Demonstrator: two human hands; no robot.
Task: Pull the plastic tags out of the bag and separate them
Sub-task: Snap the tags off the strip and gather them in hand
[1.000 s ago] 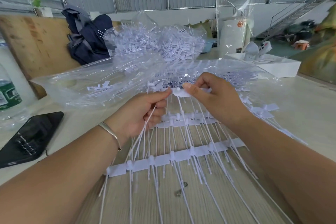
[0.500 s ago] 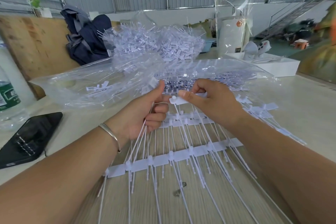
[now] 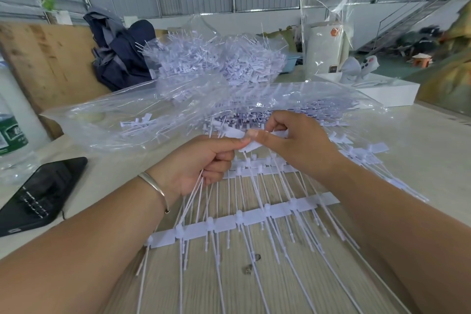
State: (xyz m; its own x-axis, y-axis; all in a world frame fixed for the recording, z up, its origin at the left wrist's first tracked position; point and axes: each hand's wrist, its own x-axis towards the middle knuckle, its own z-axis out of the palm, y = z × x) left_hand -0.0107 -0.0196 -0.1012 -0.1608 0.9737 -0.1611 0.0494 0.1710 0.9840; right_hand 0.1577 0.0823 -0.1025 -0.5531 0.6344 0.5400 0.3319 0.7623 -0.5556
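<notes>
Left hand (image 3: 201, 160) grips thin white tag stems; right hand (image 3: 293, 143) pinches a flat tag head (image 3: 251, 145) — crinkled clear bag (image 3: 114, 120) behind, pale bench (image 3: 420, 160), phone (image 3: 38, 194) left.

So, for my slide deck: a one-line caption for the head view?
Both hands pinch a white plastic tag beside the clear bag.

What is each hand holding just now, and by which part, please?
Left hand grips a bundle of tag stems; both it and the right hand pinch a white tag by its flat head.
</notes>
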